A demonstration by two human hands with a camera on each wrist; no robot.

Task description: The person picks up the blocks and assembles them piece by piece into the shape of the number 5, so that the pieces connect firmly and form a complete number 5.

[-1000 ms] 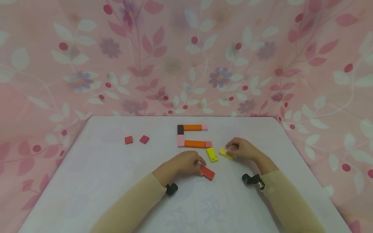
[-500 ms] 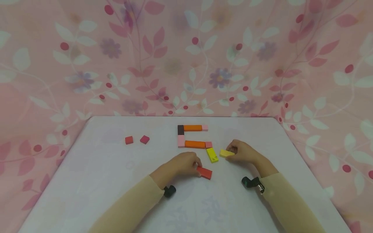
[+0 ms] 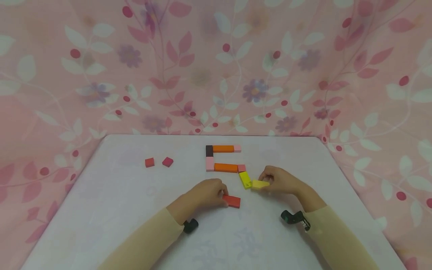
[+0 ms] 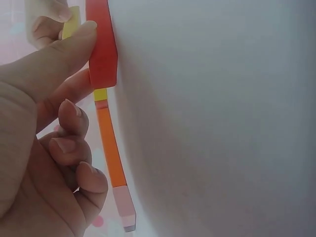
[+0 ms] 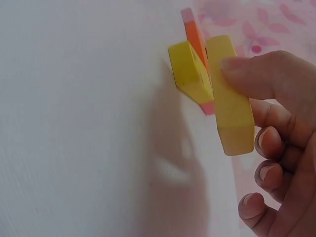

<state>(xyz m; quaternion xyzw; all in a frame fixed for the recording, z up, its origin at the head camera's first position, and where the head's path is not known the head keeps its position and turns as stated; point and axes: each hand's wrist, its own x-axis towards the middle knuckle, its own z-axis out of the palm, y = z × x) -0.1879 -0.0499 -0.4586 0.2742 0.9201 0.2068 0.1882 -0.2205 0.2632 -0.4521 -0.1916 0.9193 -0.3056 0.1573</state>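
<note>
My left hand [image 3: 210,194] pinches a red block [image 3: 233,201] between thumb and finger; in the left wrist view the thumb presses the red block's [image 4: 102,47] face. A pale yellow block [image 3: 260,185] is pinched by my right hand [image 3: 282,181], seen close up as a long yellow block [image 5: 230,94] in the right wrist view. Its left end is right at the lower end of a bright yellow block [image 3: 245,180] on the table. That bright yellow block slants down from a small pink block [image 3: 241,168] at the end of the lower orange block [image 3: 226,167].
The block outline continues with a light pink block [image 3: 210,164], a dark block [image 3: 209,150], an upper orange block [image 3: 223,149] and a pink one [image 3: 237,148]. A red cube [image 3: 149,162] and a crimson cube [image 3: 167,162] lie left on the white table [image 3: 101,210].
My right hand has taken hold of the pale yellow block and brought it down and left to the bright yellow one. My left hand has moved left with the red block, which has turned more level.
</note>
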